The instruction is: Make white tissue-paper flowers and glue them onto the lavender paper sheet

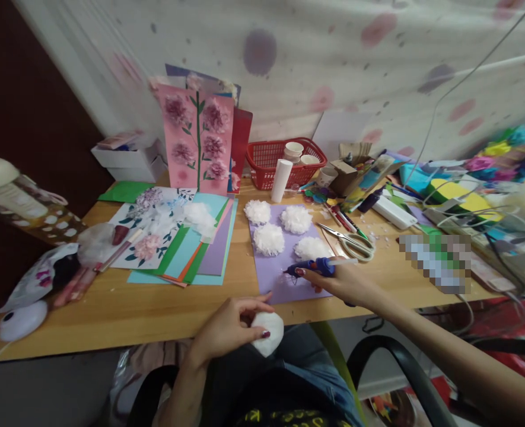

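Note:
My right hand (333, 279) is closed around a blue glue gun (313, 268), its tip over the lower left part of a purple sheet (273, 287). Thin lines show on the sheet by the tip. Several white ruffled paper flowers (269, 239) lie on the sheet's upper part. At the table's front edge, my left hand (239, 323) pinches a white rounded paper piece (267, 335) between thumb and fingers. Scissors (351, 242) with pale handles lie right of the sheet.
Left are stacked coloured papers (209, 255) and a flower-printed sheet (144, 243). Behind stand a pink flower card (199, 139), a red basket (266, 148) with paper cups, and a white roll (281, 179). Pens, a power strip (393, 212) and cables lie at right.

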Demonstrator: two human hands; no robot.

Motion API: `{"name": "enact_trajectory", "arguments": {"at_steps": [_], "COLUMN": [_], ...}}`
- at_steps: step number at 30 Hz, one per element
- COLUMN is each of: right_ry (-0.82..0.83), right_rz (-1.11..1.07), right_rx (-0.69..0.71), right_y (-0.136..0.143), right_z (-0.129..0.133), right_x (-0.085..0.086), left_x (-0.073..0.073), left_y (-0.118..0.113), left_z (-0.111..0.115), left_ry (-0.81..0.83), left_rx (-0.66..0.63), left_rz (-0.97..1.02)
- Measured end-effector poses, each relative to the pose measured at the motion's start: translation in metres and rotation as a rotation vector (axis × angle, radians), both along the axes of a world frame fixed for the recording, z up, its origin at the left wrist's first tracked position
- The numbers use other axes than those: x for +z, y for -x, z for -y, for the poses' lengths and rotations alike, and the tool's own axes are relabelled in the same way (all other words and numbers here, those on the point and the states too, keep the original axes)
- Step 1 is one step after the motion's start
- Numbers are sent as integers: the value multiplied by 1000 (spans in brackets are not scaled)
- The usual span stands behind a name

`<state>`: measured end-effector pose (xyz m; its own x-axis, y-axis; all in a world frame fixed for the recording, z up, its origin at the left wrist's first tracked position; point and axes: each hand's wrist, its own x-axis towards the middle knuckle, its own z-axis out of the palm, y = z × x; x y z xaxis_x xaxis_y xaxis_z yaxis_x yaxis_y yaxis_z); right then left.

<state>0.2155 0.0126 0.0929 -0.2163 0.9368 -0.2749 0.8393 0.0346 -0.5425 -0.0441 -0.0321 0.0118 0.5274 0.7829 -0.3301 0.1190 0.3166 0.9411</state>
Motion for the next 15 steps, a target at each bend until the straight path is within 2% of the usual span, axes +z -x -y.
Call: {"name": "enact_trajectory", "arguments": {"at_steps": [15], "right_ry": [4], "right_rz": [26], "right_rx": [-11], "right_y": [-4], "right_z": [11], "right_x": [0], "left_x": [1], "left_y": [-1], "left_z": [0], "left_ry": [15], "left_rx": [-1], "left_rz": [-3]}}
